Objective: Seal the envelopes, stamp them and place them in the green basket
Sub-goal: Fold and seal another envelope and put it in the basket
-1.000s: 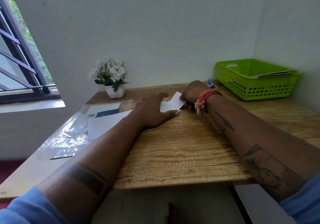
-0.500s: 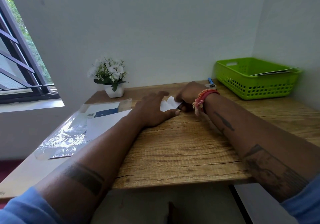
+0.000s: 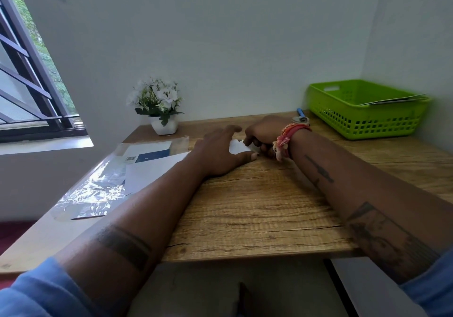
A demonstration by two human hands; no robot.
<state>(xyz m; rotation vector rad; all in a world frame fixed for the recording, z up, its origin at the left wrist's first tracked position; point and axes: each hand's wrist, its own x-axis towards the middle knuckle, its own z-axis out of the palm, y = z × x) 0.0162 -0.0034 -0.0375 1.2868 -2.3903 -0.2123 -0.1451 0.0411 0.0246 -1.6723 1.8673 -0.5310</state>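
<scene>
Wooden desk [image 3: 257, 206], near edge bare

Potted white flowers [image 3: 158, 106] beside crinkled plastic wrap [image 3: 93, 189].

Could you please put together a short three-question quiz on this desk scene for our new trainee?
1. True or false: the green basket already holds something flat.
2. Which hand lies flat on the white envelope: A) left hand, B) right hand?
3. What stands by the wall, left of both hands?

Key
1. True: flat paper items rest across its rim.
2. A; the right hand's fingers curl at the envelope's edge.
3. The white flower pot.
</scene>
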